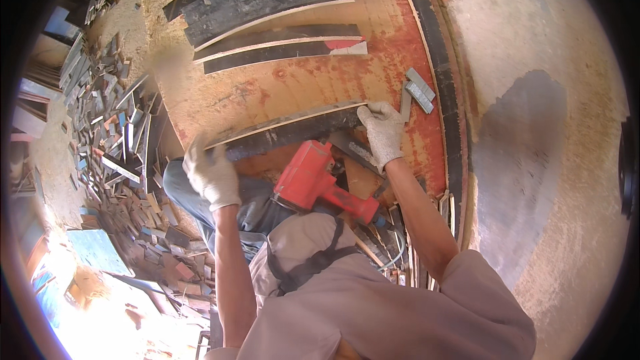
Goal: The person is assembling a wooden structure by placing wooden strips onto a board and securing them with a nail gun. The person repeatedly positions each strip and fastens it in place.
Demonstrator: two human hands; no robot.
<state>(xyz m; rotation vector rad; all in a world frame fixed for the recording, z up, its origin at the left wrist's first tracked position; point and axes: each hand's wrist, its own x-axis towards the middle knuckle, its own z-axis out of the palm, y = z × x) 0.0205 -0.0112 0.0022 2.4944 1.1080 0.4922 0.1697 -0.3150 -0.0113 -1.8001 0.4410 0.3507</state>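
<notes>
A long, dark-faced plywood strip (pixel 297 130) with a pale edge lies crosswise in front of me. My right hand (pixel 385 135), in a pale work glove, grips its right end, thumb and fingers closed on it. At the other end is my gloved left hand (pixel 212 175), closed around the strip's left tip and slightly blurred. Between my forearms a red nail gun (pixel 308 177) rests by my knee, its handle pointing right toward an air hose (pixel 402 247). Grey strips of collated nails (pixel 420 91) lie on the wooden worktop (pixel 287 90), just beyond my right hand.
Several dark plywood strips (pixel 280 3) are laid side by side at the worktop's far end. A dark raised edge (pixel 433 53) borders it on the right. Wood offcuts (pixel 133 153) heap on the floor at left; thin slats (pixel 413 263) stand near my right elbow.
</notes>
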